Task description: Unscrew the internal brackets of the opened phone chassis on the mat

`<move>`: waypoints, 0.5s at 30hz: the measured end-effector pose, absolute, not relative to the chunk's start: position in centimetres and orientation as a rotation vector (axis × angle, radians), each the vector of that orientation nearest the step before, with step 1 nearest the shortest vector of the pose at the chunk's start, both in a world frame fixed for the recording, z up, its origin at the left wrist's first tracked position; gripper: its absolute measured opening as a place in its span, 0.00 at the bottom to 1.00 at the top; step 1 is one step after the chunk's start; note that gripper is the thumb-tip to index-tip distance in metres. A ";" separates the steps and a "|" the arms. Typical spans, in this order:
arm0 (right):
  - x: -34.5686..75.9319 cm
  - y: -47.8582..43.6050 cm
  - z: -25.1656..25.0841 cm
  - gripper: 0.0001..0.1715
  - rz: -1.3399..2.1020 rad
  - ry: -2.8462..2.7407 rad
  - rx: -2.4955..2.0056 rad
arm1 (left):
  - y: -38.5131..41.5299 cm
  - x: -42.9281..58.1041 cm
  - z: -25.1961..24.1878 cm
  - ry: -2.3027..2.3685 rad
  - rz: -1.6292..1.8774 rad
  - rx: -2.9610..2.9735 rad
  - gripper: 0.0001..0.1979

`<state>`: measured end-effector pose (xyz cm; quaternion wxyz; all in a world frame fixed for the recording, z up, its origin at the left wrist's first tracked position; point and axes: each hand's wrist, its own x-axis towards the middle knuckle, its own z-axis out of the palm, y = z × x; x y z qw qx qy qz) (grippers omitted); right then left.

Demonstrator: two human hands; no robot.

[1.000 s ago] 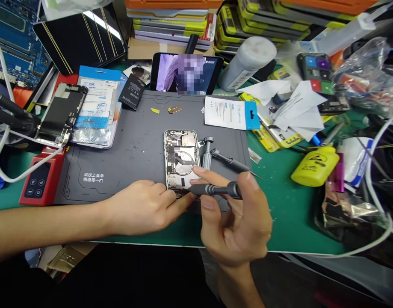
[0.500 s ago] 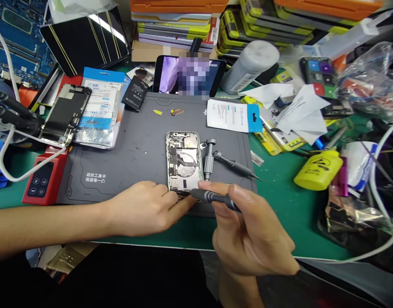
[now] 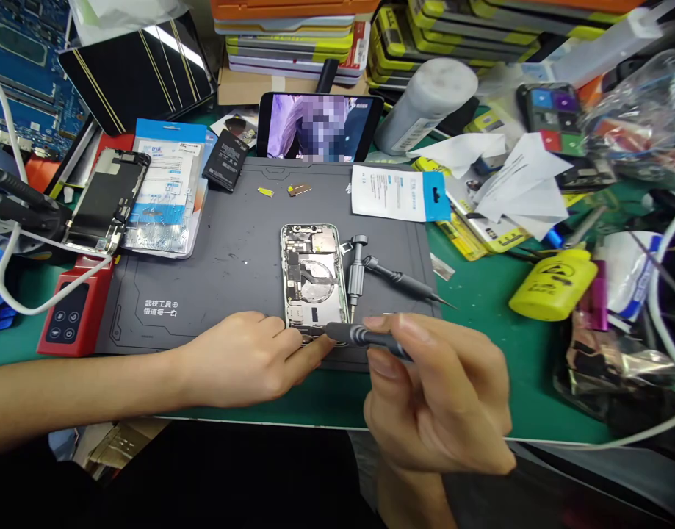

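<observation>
Steadying an opened phone (image 3: 313,273) on the grey mat (image 3: 205,250) on the counter (image 3: 535,375).
The left hand (image 3: 243,360) presses extended fingers on its near end, likely against sliding; the right hand's (image 3: 436,400) fingers pinch a screwdriver (image 3: 364,337), tip there.

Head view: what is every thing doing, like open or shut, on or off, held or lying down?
opened phone: cover off, insides showing, flat on the grey mat.
dark screwdriver: held, tip at the phone's near end.
right hand: closed on the dark screwdriver.
left hand: on the mat, fingertips touching the phone's near end.
propped phone: screen lit.
spare screwdriver: lying loose on the mat.
yellow bottle: on its side.
</observation>
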<state>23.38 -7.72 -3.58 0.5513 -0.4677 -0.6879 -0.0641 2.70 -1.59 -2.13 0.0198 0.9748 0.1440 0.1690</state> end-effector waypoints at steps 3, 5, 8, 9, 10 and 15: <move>23.4 -7.7 -3.5 0.36 -0.108 -1.634 -1.094 | -1.6 2.7 -2.1 0.445 0.510 3.023 0.12; 23.4 -7.7 -3.5 0.37 -0.107 -1.635 -1.097 | -1.6 2.8 -2.0 0.452 0.510 3.017 0.12; 23.4 -7.6 -3.6 0.38 -0.123 -1.627 -1.085 | -1.6 2.8 -2.1 0.439 0.515 3.022 0.12; 23.4 -7.6 -3.8 0.39 -0.122 -1.630 -1.077 | -1.6 2.7 -2.2 0.437 0.514 3.029 0.12; 23.4 -7.7 -4.0 0.41 -0.114 -1.635 -1.072 | -1.6 2.7 -2.2 0.430 0.511 3.037 0.12; 23.3 -8.2 -4.9 0.51 -0.048 -1.598 -1.145 | -1.6 2.5 -2.6 0.427 0.537 3.073 0.15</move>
